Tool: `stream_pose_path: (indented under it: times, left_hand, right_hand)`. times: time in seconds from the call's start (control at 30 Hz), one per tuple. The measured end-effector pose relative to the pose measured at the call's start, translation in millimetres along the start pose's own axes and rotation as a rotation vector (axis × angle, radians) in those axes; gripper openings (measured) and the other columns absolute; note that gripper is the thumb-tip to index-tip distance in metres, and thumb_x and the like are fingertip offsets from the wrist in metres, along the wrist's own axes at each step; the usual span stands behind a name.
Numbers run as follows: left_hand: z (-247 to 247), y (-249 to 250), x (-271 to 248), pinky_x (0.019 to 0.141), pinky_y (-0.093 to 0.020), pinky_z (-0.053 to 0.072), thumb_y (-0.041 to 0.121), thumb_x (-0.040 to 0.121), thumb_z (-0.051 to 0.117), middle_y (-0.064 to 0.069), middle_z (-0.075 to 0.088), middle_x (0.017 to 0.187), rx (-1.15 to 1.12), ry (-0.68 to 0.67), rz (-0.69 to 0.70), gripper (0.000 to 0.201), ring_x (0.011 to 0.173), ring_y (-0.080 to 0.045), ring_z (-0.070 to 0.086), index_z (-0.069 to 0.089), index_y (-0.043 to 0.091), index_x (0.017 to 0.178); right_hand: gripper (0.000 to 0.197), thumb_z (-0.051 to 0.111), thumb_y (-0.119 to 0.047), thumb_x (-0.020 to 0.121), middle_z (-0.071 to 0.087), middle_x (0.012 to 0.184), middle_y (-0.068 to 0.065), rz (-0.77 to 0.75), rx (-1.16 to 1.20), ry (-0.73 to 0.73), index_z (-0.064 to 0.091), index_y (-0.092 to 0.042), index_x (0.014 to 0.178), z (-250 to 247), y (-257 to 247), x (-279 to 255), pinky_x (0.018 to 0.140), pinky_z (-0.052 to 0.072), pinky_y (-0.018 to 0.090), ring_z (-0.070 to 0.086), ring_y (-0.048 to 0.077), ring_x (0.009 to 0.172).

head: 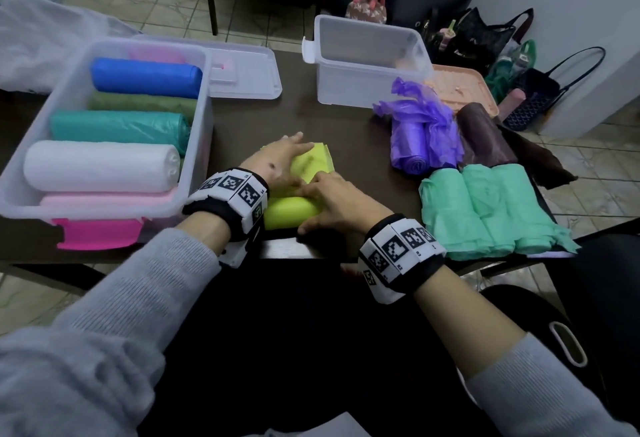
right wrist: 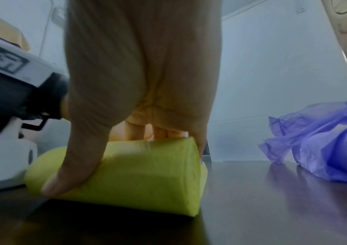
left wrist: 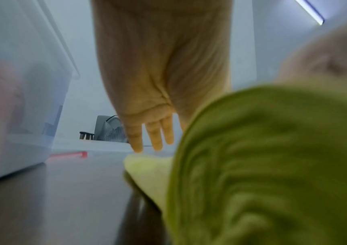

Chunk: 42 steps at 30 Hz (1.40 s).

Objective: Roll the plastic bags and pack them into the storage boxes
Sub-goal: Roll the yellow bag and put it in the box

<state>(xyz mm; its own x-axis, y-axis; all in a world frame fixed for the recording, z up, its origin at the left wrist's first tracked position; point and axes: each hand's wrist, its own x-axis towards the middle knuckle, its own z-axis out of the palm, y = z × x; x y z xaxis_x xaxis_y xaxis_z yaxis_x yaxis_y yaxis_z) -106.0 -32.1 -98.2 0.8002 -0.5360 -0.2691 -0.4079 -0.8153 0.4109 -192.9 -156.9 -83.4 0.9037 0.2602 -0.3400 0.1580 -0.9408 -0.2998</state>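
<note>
At the near edge of the dark wooden table (head: 346,131), between the two boxes: a half-rolled yellow-green plastic bag (head: 291,211), lying crosswise with its flat unrolled tail (head: 318,159) stretching toward the far side. Left hand (head: 277,166) spread flat over the tail, fingers (left wrist: 153,134) straight and clasping nothing, probably to keep the sheet smooth and stop it creeping while the roll advances. Right hand (head: 332,201) arched over the right end of the roll, thumb (right wrist: 72,170) pressed against the near face and fingertips over the top, curled round the cylinder, likely so as to keep the turns tight and the end square. To the left, touching nothing of the work, a clear plastic storage box (head: 194,118) with pink latches, already lined with finished rolls laid side by side: blue, olive, teal, white, pink. Far right of centre, a second clear storage box (head: 363,66), apparently holding little or nothing, presumably next to be filled. On the right side, within reach, a loosened purple plastic bag roll (head: 419,138), a dark brown roll (head: 481,138) and pale green folded bags (head: 485,208), seemingly waiting their turn. Rolling judged partly done; packing of this bag not yet begun.
</note>
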Motion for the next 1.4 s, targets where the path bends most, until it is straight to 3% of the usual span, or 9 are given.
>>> stream_pose_path:
  times: [0.13, 0.23, 0.47, 0.53, 0.67, 0.97, 1.1, 1.27, 1.4]
  left_hand:
    - [-10, 9, -20, 0.076, -0.032, 0.047, 0.023, 0.083, 0.07, -0.005, 0.062, 0.106, -0.201, 0.217, -0.071, 0.028, 0.098, -0.02, 0.058, 0.066, 0.017, 0.11]
    - [-17, 14, -36, 0.074, -0.029, 0.05, 0.022, 0.08, 0.073, -0.002, 0.067, 0.087, -0.217, 0.175, -0.085, 0.008, 0.082, -0.017, 0.062, 0.069, 0.021, 0.087]
    - [-18, 16, -51, 0.08, -0.02, 0.038, 0.014, 0.081, 0.071, -0.004, 0.064, 0.118, -0.104, -0.018, -0.09, 0.041, 0.105, -0.017, 0.057, 0.064, 0.017, 0.121]
    - [-17, 15, -51, 0.08, -0.023, 0.039, 0.01, 0.081, 0.069, -0.006, 0.061, 0.123, -0.067, -0.074, -0.102, 0.048, 0.112, -0.022, 0.056, 0.059, 0.018, 0.127]
    - [-20, 20, -50, 0.076, -0.028, 0.042, 0.019, 0.086, 0.059, -0.009, 0.061, 0.103, -0.026, -0.134, -0.12, 0.032, 0.094, -0.026, 0.055, 0.06, 0.014, 0.118]
    - [-26, 23, -43, 0.09, -0.039, 0.05, 0.007, 0.08, 0.041, -0.013, 0.061, 0.114, 0.033, -0.313, -0.177, 0.046, 0.102, -0.03, 0.058, 0.058, 0.013, 0.123]
    - [-19, 19, -43, 0.105, -0.038, 0.039, 0.006, 0.083, 0.042, -0.007, 0.047, 0.14, -0.037, -0.268, -0.192, 0.058, 0.125, -0.026, 0.047, 0.039, 0.019, 0.14]
    - [-17, 14, -47, 0.085, -0.022, 0.04, 0.008, 0.083, 0.063, -0.004, 0.059, 0.126, -0.102, -0.005, -0.134, 0.038, 0.114, -0.021, 0.054, 0.063, 0.021, 0.118]
    - [-12, 14, -47, 0.091, -0.029, 0.045, 0.02, 0.066, 0.084, -0.003, 0.061, 0.122, -0.055, -0.035, -0.154, 0.06, 0.112, -0.022, 0.057, 0.061, 0.02, 0.121]
  right_hand:
    - [0.069, 0.079, -0.031, 0.073, 0.054, 0.128, 0.008, 0.044, 0.247, 0.022, 0.047, -0.009, 0.129, -6, 8, 2, 0.086, 0.034, 0.02, 0.049, 0.022, 0.118]
    - [0.055, 0.072, -0.037, 0.079, 0.056, 0.124, 0.007, 0.068, 0.229, -0.01, 0.051, -0.011, 0.123, -10, 13, 6, 0.077, 0.031, 0.021, 0.049, 0.02, 0.114]
    - [0.049, 0.052, -0.045, 0.091, 0.047, 0.124, 0.017, 0.088, 0.102, -0.055, 0.053, -0.019, 0.132, -13, 12, 15, 0.106, 0.031, 0.042, 0.034, 0.032, 0.122]
    - [0.05, 0.051, -0.045, 0.092, 0.047, 0.127, 0.014, 0.102, 0.131, 0.0, 0.048, -0.018, 0.133, -12, 11, 16, 0.105, 0.031, 0.044, 0.034, 0.03, 0.123]
    - [0.047, 0.051, -0.045, 0.091, 0.046, 0.125, 0.009, 0.091, 0.017, 0.189, 0.046, -0.013, 0.124, -7, 3, 16, 0.097, 0.034, 0.04, 0.037, 0.026, 0.119]
    - [0.053, 0.064, -0.03, 0.087, 0.047, 0.127, 0.012, 0.047, -0.056, 0.029, 0.044, -0.011, 0.133, -9, 1, 14, 0.1, 0.037, 0.038, 0.038, 0.028, 0.122]
    - [0.053, 0.058, -0.03, 0.091, 0.046, 0.134, 0.013, 0.056, -0.034, -0.1, 0.041, -0.011, 0.138, -17, 2, 14, 0.099, 0.032, 0.032, 0.039, 0.029, 0.126]
    - [0.051, 0.054, -0.034, 0.093, 0.05, 0.134, 0.01, 0.095, 0.05, -0.186, 0.042, -0.011, 0.137, -24, 7, 20, 0.087, 0.034, 0.026, 0.047, 0.024, 0.12]
    - [0.055, 0.06, -0.033, 0.089, 0.048, 0.135, 0.008, 0.125, 0.171, -0.146, 0.039, -0.014, 0.137, -24, 13, 22, 0.092, 0.033, 0.024, 0.045, 0.022, 0.122]
